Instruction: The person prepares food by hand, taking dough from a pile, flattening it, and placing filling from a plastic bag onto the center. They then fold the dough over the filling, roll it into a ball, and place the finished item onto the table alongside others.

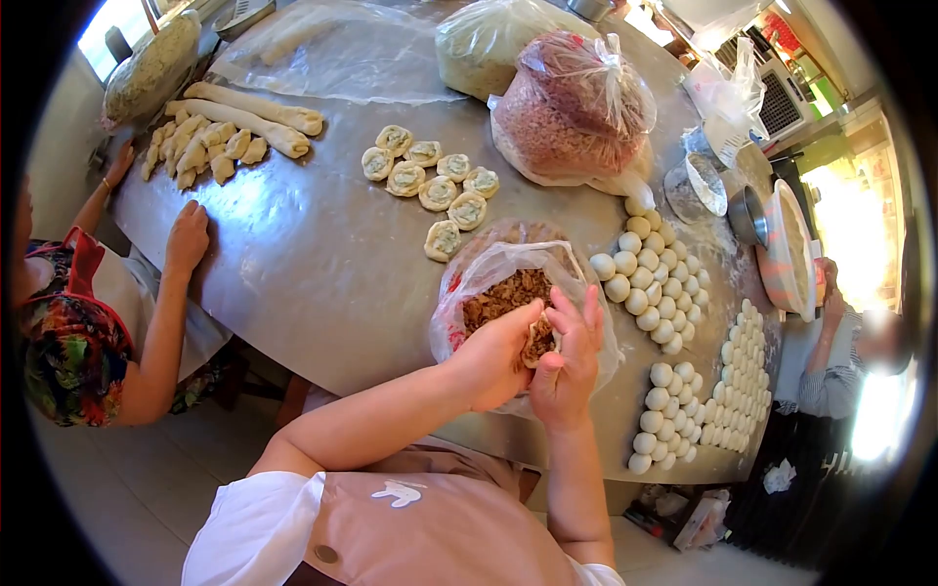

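Between my two hands is a dough wrapper (pixel 539 344) with brown crumbly filling showing in its open top. My left hand (pixel 493 359) grips it from the left, thumb pointing up along the filling. On the other side, my right hand (pixel 569 363) curves round its edge, with thumb and fingers against the dough. Just beneath the hands sits an open plastic bag (pixel 445 327) of brown filling (pixel 503 298). Beyond it lie several flattened dough pieces topped with pale green-white filling (pixel 437 193).
Rounded dough balls (pixel 657 269) stand in groups at right. Behind are bags of pinkish filling (pixel 567 112) and pale filling (pixel 489 44). Dough ropes (pixel 249 122) and cut pieces (pixel 200 146) lie at left, near another person's hand (pixel 188 234). A second person (pixel 831 366) stands at far right.
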`<act>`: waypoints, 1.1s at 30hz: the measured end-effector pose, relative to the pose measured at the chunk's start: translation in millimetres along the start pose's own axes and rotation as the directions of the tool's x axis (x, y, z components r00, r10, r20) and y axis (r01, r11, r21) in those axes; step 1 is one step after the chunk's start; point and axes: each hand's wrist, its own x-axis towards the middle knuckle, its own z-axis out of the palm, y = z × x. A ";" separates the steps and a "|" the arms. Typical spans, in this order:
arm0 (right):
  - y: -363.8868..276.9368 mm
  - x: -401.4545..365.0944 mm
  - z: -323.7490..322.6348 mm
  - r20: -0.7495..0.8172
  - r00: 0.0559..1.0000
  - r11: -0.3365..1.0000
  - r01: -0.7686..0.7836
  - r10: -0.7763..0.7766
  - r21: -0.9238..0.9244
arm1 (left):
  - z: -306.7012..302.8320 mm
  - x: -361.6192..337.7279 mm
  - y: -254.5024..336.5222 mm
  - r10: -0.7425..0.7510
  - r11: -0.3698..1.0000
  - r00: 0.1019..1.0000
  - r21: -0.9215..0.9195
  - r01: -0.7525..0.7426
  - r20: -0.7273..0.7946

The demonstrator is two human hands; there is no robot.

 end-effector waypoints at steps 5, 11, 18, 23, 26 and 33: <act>-14.6 -0.5 10.8 -0.088 0.996 1.000 -0.030 0.030 -0.006 | -10.7 10.9 -9.2 0.052 0.968 0.999 0.248 -0.047 -0.014; -16.2 2.8 17.2 -0.140 0.945 0.925 -0.247 0.296 0.288 | -10.0 18.0 -10.6 0.126 0.915 0.992 0.389 -0.111 -0.013; -19.0 18.4 12.7 -0.087 0.685 0.425 -0.342 0.724 0.838 | -3.6 17.2 -13.3 0.321 0.776 0.895 0.456 -0.437 0.311; -29.7 9.5 22.9 -0.265 0.882 0.901 -0.306 0.390 0.308 | -11.2 13.8 -18.5 0.297 0.816 0.942 0.472 -0.335 0.155; -23.7 8.8 24.2 -0.281 0.871 0.872 -0.272 0.403 0.406 | -1.1 8.7 -13.1 0.293 0.765 0.947 0.561 -0.317 0.135; -30.1 22.9 5.7 0.034 0.653 0.215 -0.298 0.757 0.930 | 1.4 2.7 -9.3 0.550 0.147 0.684 0.750 -0.645 0.480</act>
